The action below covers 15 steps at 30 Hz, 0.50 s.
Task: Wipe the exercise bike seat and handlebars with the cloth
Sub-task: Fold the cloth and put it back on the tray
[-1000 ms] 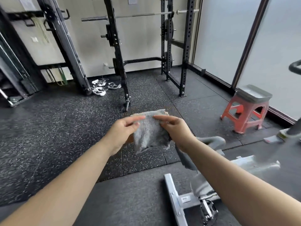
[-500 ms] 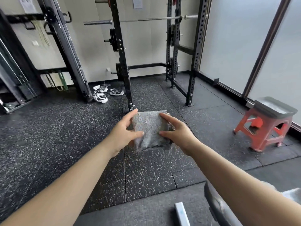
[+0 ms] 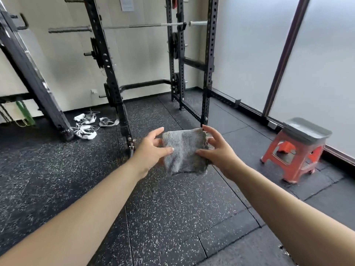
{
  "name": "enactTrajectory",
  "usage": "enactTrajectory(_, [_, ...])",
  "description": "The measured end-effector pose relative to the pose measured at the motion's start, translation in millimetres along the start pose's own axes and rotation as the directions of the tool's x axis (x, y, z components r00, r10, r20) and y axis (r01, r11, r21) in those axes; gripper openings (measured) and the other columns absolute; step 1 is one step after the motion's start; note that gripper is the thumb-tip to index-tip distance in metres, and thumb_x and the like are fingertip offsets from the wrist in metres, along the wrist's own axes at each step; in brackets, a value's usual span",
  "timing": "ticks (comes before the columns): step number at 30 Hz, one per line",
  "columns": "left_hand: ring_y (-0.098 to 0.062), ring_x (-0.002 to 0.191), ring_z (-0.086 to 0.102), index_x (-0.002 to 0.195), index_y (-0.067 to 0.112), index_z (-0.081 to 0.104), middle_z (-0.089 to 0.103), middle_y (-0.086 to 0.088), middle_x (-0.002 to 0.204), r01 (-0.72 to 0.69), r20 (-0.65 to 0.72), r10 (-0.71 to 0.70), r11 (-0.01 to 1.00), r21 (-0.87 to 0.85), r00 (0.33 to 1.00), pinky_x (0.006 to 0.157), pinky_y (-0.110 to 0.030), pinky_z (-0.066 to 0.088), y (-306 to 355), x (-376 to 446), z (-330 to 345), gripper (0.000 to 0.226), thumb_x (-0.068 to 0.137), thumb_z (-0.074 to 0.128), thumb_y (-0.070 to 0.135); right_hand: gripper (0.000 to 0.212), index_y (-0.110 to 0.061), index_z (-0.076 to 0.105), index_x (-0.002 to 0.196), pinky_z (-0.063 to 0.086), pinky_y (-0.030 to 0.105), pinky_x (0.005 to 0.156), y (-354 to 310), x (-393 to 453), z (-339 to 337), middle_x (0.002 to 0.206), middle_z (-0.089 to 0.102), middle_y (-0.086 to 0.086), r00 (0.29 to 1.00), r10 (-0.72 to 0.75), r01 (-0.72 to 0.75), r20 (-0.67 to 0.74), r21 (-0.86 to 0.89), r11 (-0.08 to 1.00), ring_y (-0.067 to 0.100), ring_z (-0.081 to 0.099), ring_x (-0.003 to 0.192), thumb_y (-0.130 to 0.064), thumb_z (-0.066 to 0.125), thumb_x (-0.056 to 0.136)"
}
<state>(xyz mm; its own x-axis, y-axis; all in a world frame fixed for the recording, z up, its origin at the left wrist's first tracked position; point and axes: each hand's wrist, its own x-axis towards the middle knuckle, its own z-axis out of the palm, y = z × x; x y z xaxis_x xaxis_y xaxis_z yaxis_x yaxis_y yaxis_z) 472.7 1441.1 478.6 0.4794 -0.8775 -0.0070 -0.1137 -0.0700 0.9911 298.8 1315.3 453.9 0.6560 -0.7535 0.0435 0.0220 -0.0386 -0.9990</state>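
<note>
Since a second ago my view has tipped up and off the bike, so the white base and pedal that sat at the bottom of the frame are gone and I can't see the seat or handlebars at all now. Same cloth, though, and my hands have shifted on it: the fingers have spread out more.

So right now the grey cloth [image 3: 184, 149] is folded into a rough square and held up in front of me at arm's length, over the speckled rubber floor [image 3: 172, 217]. My left hand [image 3: 151, 150] has the left edge, thumb pressed across the front and the fingers fanned behind. My right hand [image 3: 217, 150] pinches the right edge the same way, thumb on the front lower corner, index finger pointing up past the top corner. Both hands are apart with the cloth between them.

Stuff around: the black squat rack [image 3: 208, 73] is straight ahead with a barbell [image 3: 134, 26] resting across it. Some white shoes [image 3: 86, 129] are dumped on the floor beside the left upright. Off to my right, a red plastic stool [image 3: 295, 152] with a grey top sits by the frosted glass wall [image 3: 326, 64]. Nothing between me and the cloth.
</note>
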Motion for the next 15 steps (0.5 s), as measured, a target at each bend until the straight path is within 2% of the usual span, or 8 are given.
enactTrajectory(2, [-0.02, 0.1, 0.066, 0.138, 0.022, 0.038, 0.064, -0.007, 0.117, 0.004, 0.056, -0.004, 1.0, -0.006, 0.998, 0.093, -0.039, 0.051, -3.2, 49.2, 1.5, 0.069, 0.08, 0.068, 0.001, 0.069, -0.053, 0.051, 0.116, 0.057, 0.049, 0.086, 2.2, 34.6, -10.8, 0.125, 0.054, 0.011, 0.998, 0.006, -0.006, -0.068, -0.009, 1.0, 0.031, 0.062, 0.107, 0.0, 0.072, 0.076])
enactTrajectory(7, [-0.021, 0.091, 0.068, 0.135, 0.019, 0.041, 0.067, -0.005, 0.106, 0.025, 0.199, -0.013, 0.998, -0.061, 0.98, 0.089, -0.043, 0.053, 2.0, 164.1, 23.7, 0.059, 0.084, 0.063, 0.0, 0.07, -0.034, 0.044, 0.133, 0.057, 0.044, 0.082, -1.2, 108.5, -49.7, 0.114, 0.059, 0.007, 0.964, 0.029, -0.024, -0.266, 0.02, 1.0, 0.027, 0.063, 0.101, 0.001, 0.069, 0.079])
enactTrajectory(12, [-0.017, 0.082, 0.065, 0.134, 0.025, 0.04, 0.063, -0.006, 0.103, 0.044, 0.353, -0.018, 0.997, -0.065, 0.935, 0.06, -0.026, 0.052, 8.3, 257.4, 76.7, 0.062, 0.083, 0.063, -0.002, 0.068, -0.035, 0.043, 0.132, 0.057, 0.044, 0.085, 5.7, 155.5, -106.6, 0.112, 0.059, 0.004, 0.908, 0.053, -0.065, -0.416, -0.014, 0.998, 0.026, 0.064, 0.1, -0.003, 0.07, 0.079])
enactTrajectory(15, [-0.017, 0.08, 0.064, 0.129, 0.026, 0.047, 0.065, -0.008, 0.098, 0.027, 0.434, 0.008, 0.997, -0.073, 0.901, 0.058, -0.023, 0.054, 13.2, 313.7, 117.6, 0.057, 0.085, 0.058, -0.008, 0.066, -0.028, 0.042, 0.135, 0.056, 0.051, 0.086, 17.7, 184.4, -148.8, 0.109, 0.058, 0.007, 0.873, 0.084, -0.093, -0.481, 0.005, 0.996, 0.027, 0.065, 0.096, -0.002, 0.068, 0.081])
